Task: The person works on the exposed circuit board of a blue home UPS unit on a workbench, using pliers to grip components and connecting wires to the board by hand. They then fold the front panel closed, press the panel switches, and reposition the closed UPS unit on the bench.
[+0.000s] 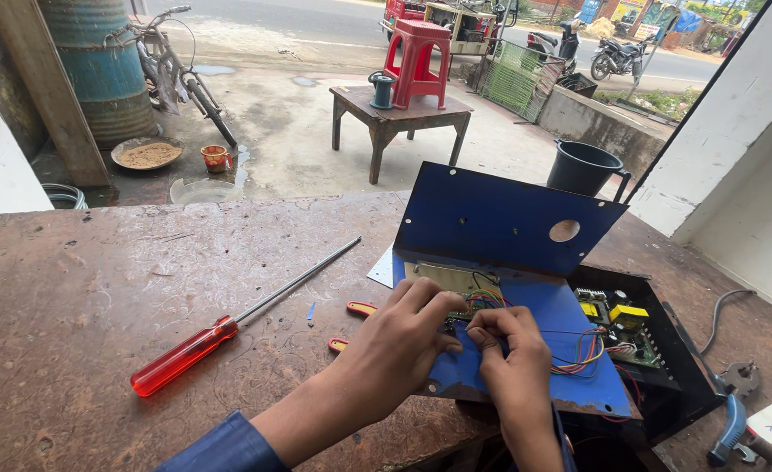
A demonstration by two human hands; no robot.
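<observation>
Worn brown workbench (97,288) fills the lower frame, with an open yard beyond: wooden table (399,114) and red stool (418,52) at top centre. Both hands work at lower centre on the blue metal cover (526,315), which lies flat with its flap upright, long axis running upper left to lower right. Left hand (408,336) pinches the small circuit board (456,281); right hand (508,345) grips thin wires (578,350). Red-handled screwdriver (228,323) points to the upper right.

Roadside repair workshop: worn workbench (97,288), screwdriver (228,328), opened blue electronics casing (508,218), pliers (731,424).
</observation>
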